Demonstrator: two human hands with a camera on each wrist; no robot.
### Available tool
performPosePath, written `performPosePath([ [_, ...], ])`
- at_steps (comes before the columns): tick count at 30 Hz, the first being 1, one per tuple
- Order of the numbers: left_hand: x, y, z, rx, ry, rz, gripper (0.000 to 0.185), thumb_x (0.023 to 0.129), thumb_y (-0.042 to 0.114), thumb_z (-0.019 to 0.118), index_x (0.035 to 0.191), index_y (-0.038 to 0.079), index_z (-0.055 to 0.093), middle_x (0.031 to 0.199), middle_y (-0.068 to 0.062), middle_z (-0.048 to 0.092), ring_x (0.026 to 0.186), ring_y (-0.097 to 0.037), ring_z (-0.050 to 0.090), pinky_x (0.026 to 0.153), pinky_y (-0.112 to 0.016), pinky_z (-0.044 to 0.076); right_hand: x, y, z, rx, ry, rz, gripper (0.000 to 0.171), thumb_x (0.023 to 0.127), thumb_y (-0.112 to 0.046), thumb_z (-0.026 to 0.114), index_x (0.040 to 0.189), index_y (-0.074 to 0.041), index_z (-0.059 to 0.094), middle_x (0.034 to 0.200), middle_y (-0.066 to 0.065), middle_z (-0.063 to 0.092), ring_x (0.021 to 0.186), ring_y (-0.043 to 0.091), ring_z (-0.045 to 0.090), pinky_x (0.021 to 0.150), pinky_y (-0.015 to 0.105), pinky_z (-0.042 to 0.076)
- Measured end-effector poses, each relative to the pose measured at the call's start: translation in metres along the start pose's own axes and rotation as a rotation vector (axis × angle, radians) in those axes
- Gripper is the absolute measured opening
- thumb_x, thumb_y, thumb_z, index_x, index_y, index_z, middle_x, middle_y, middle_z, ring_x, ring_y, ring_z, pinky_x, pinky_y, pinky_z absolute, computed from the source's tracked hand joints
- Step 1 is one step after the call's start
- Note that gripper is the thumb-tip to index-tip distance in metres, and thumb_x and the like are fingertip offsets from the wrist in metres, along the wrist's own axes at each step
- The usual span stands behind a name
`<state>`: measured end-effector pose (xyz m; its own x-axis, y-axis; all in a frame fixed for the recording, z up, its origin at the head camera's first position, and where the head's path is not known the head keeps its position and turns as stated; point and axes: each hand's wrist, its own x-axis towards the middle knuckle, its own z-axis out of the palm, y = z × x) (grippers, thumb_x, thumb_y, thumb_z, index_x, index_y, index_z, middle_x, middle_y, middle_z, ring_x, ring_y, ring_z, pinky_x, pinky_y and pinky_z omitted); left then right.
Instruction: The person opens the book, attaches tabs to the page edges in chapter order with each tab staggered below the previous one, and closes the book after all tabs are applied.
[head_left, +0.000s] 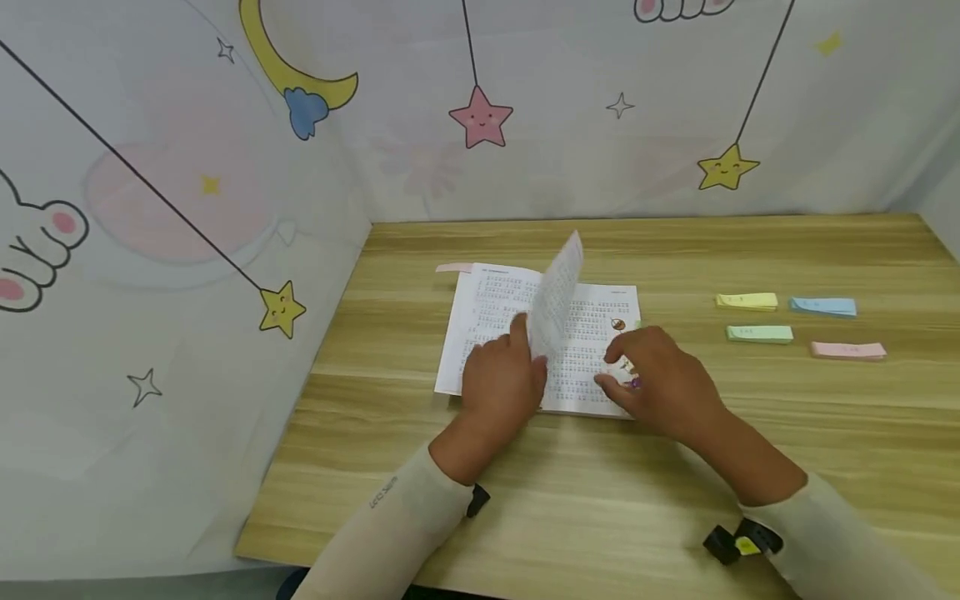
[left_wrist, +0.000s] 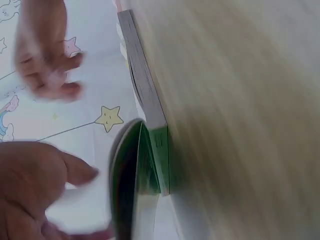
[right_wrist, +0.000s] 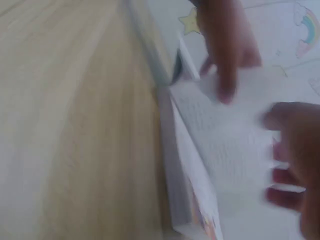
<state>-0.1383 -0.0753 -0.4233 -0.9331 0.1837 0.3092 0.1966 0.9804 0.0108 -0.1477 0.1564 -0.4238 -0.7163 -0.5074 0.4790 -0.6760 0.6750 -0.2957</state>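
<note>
An open book (head_left: 487,317) of printed text lies flat on the wooden table (head_left: 600,500). One page (head_left: 558,292) stands upright above the spine, bent mid-turn. My left hand (head_left: 510,367) rests on the left page with its index finger stretched up against the standing page. My right hand (head_left: 622,371) lies on the lower right page, fingers loosely bent and touching the paper. The left wrist view shows the book's edge (left_wrist: 145,85), its green cover (left_wrist: 155,160) and my left hand (left_wrist: 35,185), blurred. In the right wrist view my right hand (right_wrist: 295,160) hovers spread over the page (right_wrist: 215,135).
Several sticky-note pads lie to the right: yellow (head_left: 746,301), blue (head_left: 822,307), green (head_left: 759,334), pink (head_left: 847,350). A pink tab (head_left: 453,267) pokes out at the book's far left corner. Printed cloth walls close off the left and back of the table.
</note>
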Motion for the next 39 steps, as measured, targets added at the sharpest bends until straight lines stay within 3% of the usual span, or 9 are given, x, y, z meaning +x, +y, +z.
performPosePath([
  [4, 0.000, -0.006, -0.004, 0.130, 0.038, -0.039, 0.087, 0.093, 0.019, 0.075, 0.164, 0.017, 0.025, 0.151, -0.027, 0.042, 0.145, -0.047, 0.031, 0.111, -0.067, 0.030, -0.007, 0.014, -0.006, -0.005, -0.369, 0.044, 0.029, 0.077, -0.024, 0.091, 0.097, -0.012, 0.073, 0.109, 0.004, 0.069, 0.100, 0.023, 0.061, 0.077, 0.039, 0.053],
  [7, -0.002, -0.007, -0.006, 0.137, -0.030, 0.143, 0.072, 0.092, 0.009, 0.075, 0.156, 0.024, 0.045, 0.158, -0.022, 0.035, 0.152, -0.044, 0.018, 0.118, -0.064, 0.018, -0.010, 0.020, -0.007, -0.006, -0.454, 0.017, 0.016, 0.082, -0.019, 0.086, 0.092, -0.014, 0.075, 0.106, 0.001, 0.070, 0.097, 0.021, 0.062, 0.078, 0.039, 0.052],
  [12, -0.006, 0.001, -0.007, 0.000, -0.204, 0.371, 0.032, 0.099, 0.045, 0.067, 0.107, 0.015, 0.073, 0.126, -0.004, 0.064, 0.128, -0.026, 0.054, 0.112, -0.040, 0.037, -0.003, 0.018, -0.005, -0.045, -0.282, -0.087, 0.006, 0.081, -0.009, 0.072, 0.080, -0.015, 0.071, 0.087, -0.002, 0.068, 0.081, 0.019, 0.062, 0.074, 0.037, 0.053],
  [19, -0.006, 0.006, -0.001, -0.008, -0.205, 0.236, 0.052, 0.093, 0.058, 0.067, 0.109, 0.008, 0.068, 0.103, -0.004, 0.066, 0.100, -0.022, 0.062, 0.077, -0.038, 0.054, 0.007, 0.003, 0.001, -0.111, 0.319, -0.414, 0.020, 0.100, -0.018, 0.057, 0.097, -0.007, 0.074, 0.112, 0.013, 0.069, 0.102, 0.034, 0.066, 0.085, 0.042, 0.054],
  [22, -0.003, 0.004, 0.001, -0.027, -0.080, 0.115, 0.060, 0.092, 0.038, 0.073, 0.135, 0.000, 0.056, 0.102, -0.011, 0.066, 0.090, -0.025, 0.065, 0.065, -0.039, 0.055, 0.002, 0.004, 0.000, -0.060, 0.201, -0.284, 0.012, 0.091, -0.019, 0.073, 0.097, -0.009, 0.070, 0.103, 0.009, 0.067, 0.096, 0.030, 0.065, 0.075, 0.041, 0.055],
  [25, -0.002, -0.001, 0.000, 0.032, 0.036, 0.005, 0.087, 0.090, 0.026, 0.074, 0.159, 0.002, 0.028, 0.132, -0.026, 0.056, 0.121, -0.041, 0.058, 0.088, -0.053, 0.054, -0.005, 0.011, -0.003, -0.030, -0.123, -0.086, 0.030, 0.081, -0.024, 0.086, 0.102, -0.008, 0.072, 0.105, 0.004, 0.069, 0.102, 0.026, 0.065, 0.080, 0.043, 0.056],
  [29, 0.000, -0.005, -0.005, 0.115, -0.010, 0.088, 0.079, 0.093, 0.015, 0.074, 0.160, 0.020, 0.035, 0.162, -0.026, 0.024, 0.152, -0.048, 0.012, 0.115, -0.068, 0.020, -0.012, 0.018, -0.006, -0.042, -0.426, 0.020, 0.038, 0.081, -0.028, 0.088, 0.110, -0.007, 0.076, 0.120, 0.009, 0.069, 0.114, 0.030, 0.064, 0.090, 0.047, 0.054],
  [34, 0.001, -0.002, -0.009, -0.031, -0.223, 0.362, 0.022, 0.098, 0.019, 0.070, 0.120, 0.019, 0.074, 0.132, -0.002, 0.065, 0.138, -0.025, 0.048, 0.115, -0.041, 0.035, -0.010, 0.018, -0.007, -0.054, -0.399, -0.002, 0.011, 0.085, -0.014, 0.077, 0.095, -0.011, 0.078, 0.100, 0.002, 0.072, 0.090, 0.020, 0.066, 0.074, 0.041, 0.056],
  [39, -0.002, 0.003, -0.006, -0.025, -0.271, 0.344, 0.044, 0.094, 0.060, 0.065, 0.105, 0.018, 0.073, 0.111, 0.001, 0.064, 0.115, -0.020, 0.055, 0.098, -0.040, 0.046, -0.002, 0.013, -0.004, -0.107, -0.120, -0.195, 0.014, 0.083, -0.006, 0.081, 0.096, -0.008, 0.078, 0.097, 0.001, 0.073, 0.093, 0.021, 0.064, 0.080, 0.037, 0.055],
])
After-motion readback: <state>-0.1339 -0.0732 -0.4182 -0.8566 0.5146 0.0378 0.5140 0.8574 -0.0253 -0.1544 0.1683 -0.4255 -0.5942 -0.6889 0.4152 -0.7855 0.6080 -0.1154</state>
